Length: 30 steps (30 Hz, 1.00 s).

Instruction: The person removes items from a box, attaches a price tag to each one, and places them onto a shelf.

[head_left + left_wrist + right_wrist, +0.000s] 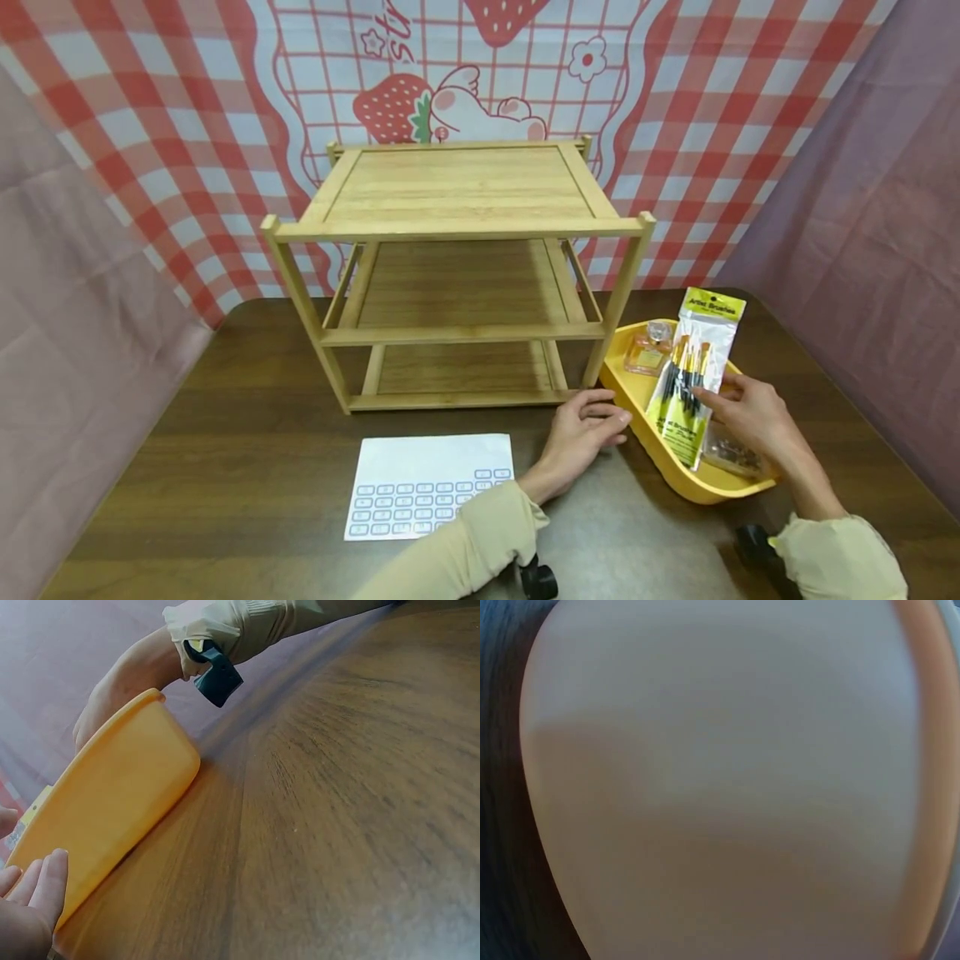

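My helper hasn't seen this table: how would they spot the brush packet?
Right of the wooden shelf, find the yellow tray; the right hand holds the brush packet over it. Unlike the nearby bottle and clear box, it is flat, labelled "Artist Brushes".

Materials and finishes. The tray (641, 421) was of smooth moulded plastic with a soft sheen. The brush packet (684, 371) was of thin, glossy plastic film. Within the tray, the bottle (645, 355) looked like clear, shiny glass, and the shallow box (729, 457) like transparent plastic (its finer texture was too small to tell). The rack (457, 187) was of pale, smooth wood with a faint satin finish and fine grain. The counter (217, 467) showed dark, streaked wood grain under a light gloss. The sheet (427, 467) was matt paper; the backdrop (198, 142), printed matt cloth; the sleeve (483, 537), wrinkled, dull cloth.
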Available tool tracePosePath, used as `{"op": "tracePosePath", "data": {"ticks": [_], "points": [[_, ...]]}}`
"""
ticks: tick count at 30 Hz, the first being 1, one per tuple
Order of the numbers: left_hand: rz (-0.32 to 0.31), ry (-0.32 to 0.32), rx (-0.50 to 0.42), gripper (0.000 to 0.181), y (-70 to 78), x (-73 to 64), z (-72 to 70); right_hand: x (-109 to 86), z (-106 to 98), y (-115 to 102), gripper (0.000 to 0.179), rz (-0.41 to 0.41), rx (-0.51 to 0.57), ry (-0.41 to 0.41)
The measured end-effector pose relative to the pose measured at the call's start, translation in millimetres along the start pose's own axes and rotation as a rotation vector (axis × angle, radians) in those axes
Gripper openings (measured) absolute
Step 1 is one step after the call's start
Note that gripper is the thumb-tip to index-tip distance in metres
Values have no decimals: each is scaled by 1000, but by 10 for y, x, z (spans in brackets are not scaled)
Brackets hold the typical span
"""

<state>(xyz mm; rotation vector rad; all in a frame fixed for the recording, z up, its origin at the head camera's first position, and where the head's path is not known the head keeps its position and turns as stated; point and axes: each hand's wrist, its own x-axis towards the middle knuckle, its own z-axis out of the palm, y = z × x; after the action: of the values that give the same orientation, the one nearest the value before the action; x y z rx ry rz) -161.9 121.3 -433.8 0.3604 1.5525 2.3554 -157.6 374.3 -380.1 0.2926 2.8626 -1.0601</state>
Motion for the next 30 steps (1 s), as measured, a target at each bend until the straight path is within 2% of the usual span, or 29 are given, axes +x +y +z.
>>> {"op": "tracePosePath", "data": {"ticks": [12, 21, 25, 30], "points": [[-10, 42, -40, 35, -49, 36, 68, 18, 14, 20, 72, 1, 43, -1], [34, 43, -68, 33, -47, 41, 127, 30, 8, 17, 71, 19, 51, -10], [7, 72, -80, 33, -52, 52, 148, 35, 9, 18, 69, 21, 54, -14], [8, 110, -70, 32, -64, 71, 172, 44, 13, 20, 67, 8, 60, -19]]}}
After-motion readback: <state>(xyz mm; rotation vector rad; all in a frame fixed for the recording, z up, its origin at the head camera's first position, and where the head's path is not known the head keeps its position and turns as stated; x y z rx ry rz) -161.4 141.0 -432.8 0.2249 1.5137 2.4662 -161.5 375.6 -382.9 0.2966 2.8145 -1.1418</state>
